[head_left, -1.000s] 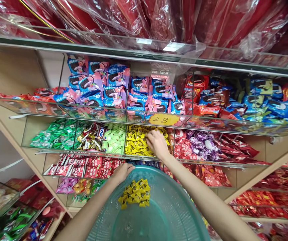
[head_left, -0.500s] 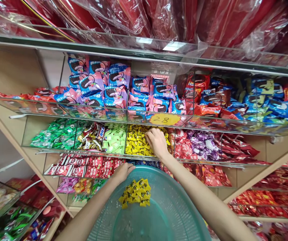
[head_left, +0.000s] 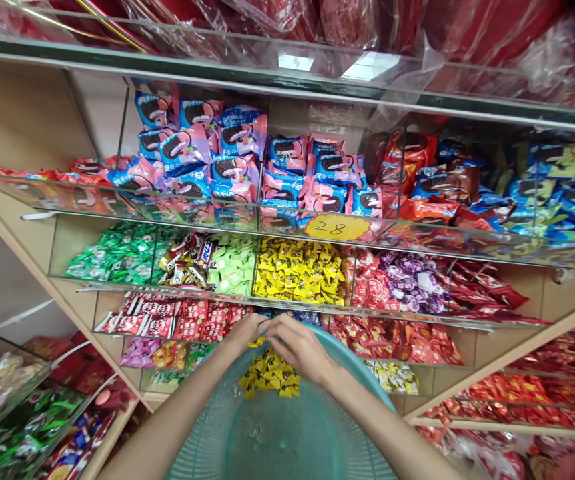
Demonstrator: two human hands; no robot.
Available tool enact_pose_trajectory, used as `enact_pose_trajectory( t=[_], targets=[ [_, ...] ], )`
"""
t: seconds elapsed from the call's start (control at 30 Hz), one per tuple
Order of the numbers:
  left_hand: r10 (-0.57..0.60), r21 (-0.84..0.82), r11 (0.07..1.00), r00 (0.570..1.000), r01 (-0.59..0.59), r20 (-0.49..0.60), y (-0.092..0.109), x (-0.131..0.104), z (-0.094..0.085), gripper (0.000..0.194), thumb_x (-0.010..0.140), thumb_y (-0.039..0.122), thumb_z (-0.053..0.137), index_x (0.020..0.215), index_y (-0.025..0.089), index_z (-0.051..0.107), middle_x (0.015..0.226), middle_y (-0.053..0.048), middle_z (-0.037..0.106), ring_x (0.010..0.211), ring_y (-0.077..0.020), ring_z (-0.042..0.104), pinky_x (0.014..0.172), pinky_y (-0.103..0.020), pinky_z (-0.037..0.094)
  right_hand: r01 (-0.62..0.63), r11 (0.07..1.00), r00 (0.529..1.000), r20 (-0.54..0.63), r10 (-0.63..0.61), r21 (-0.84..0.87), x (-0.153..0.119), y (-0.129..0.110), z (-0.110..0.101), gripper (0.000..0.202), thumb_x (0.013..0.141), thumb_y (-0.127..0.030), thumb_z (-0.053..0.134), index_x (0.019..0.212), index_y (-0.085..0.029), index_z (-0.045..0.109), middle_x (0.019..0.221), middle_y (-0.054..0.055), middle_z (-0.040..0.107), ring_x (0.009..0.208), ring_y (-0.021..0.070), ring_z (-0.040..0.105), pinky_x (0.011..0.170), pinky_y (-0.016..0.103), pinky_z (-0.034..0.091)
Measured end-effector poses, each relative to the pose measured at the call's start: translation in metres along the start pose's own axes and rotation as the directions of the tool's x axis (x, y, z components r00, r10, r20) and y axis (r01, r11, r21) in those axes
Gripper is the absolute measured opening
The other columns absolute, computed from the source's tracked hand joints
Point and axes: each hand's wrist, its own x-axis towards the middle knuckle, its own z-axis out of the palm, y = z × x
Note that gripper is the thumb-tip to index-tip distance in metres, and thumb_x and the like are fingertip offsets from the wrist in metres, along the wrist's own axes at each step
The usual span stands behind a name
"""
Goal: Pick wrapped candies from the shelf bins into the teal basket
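Observation:
A teal plastic basket (head_left: 232,427) is below me, its far rim near the shelf front. Small yellow wrapped candies (head_left: 270,375) lie in a heap at its far side. My left hand (head_left: 242,333) is closed over the basket's far-left rim; its fingertips are partly hidden. My right hand (head_left: 300,347) is over the far part of the basket, its bent fingers meeting my left fingertips. A little yellow wrapper shows just below where the fingers meet. Straight ahead is a shelf compartment of the same yellow candies (head_left: 300,273).
Light green candies (head_left: 235,267) fill the neighbouring compartment on the left, red and purple ones (head_left: 407,280) the right. A glass ledge with a yellow price tag (head_left: 340,227) runs above, under blue and pink cookie packs (head_left: 287,177). Red packets (head_left: 202,320) lie lower.
My right hand has come down and left from the yellow candy compartment to the basket's far rim, beside my left hand. The view has shifted slightly.

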Motion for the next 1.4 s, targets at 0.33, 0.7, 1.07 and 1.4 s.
enact_pose_trajectory(
  t=[0.33, 0.7, 1.07, 1.4],
  targets=[
    [0.020, 0.058, 0.998, 0.998, -0.017, -0.053, 0.000, 0.001, 0.003, 0.042, 0.087, 0.051, 0.036, 0.079, 0.021, 0.065, 0.075, -0.004, 0.066, 0.068, -0.0167, 0.056, 0.057, -0.021, 0.029, -0.523, 0.844, 0.851, 0.122, 0.510, 0.116, -0.034, 0.064, 0.057, 0.011, 0.075, -0.011, 0.049, 0.070, -0.016, 0.057, 0.066, -0.001, 0.060, 0.061, 0.0107, 0.052, 0.059, 0.020, 0.036],
    [-0.008, 0.109, 0.994, 1.000, 0.011, -0.029, 0.007, 0.000, -0.002, 0.042, 0.088, 0.051, 0.035, 0.083, 0.022, 0.065, 0.078, -0.004, 0.066, 0.070, -0.0165, 0.058, 0.055, -0.021, 0.028, -0.705, 0.223, 0.581, 0.369, 0.726, 0.673, -0.042, 0.071, 0.067, 0.018, 0.065, -0.031, 0.064, 0.070, -0.015, 0.057, 0.059, -0.002, 0.062, 0.040, 0.0047, 0.041, 0.040, 0.017, 0.028],
    [0.004, 0.157, 0.988, 1.000, -0.002, -0.013, 0.005, -0.002, -0.002, 0.044, 0.088, 0.052, 0.032, 0.083, 0.022, 0.064, 0.079, -0.004, 0.067, 0.073, -0.0179, 0.059, 0.055, -0.022, 0.029, -0.771, 0.477, 0.596, 0.215, 0.774, 0.422, -0.044, 0.071, 0.076, 0.012, 0.073, -0.025, 0.056, 0.066, -0.015, 0.057, 0.055, -0.002, 0.061, 0.043, 0.0080, 0.050, 0.047, 0.018, 0.035],
    [-0.080, 0.224, 0.971, 0.996, 0.084, -0.027, 0.008, -0.002, -0.004, 0.041, 0.087, 0.052, 0.036, 0.094, 0.024, 0.065, 0.091, -0.007, 0.068, 0.090, -0.0222, 0.061, 0.067, -0.024, 0.038, -0.625, 0.771, 0.781, -0.104, 0.616, -0.121, -0.027, 0.030, 0.032, 0.035, 0.088, -0.037, 0.043, 0.060, -0.019, 0.054, 0.053, -0.001, 0.056, 0.051, 0.0094, 0.048, 0.050, 0.020, 0.024]
  ],
)
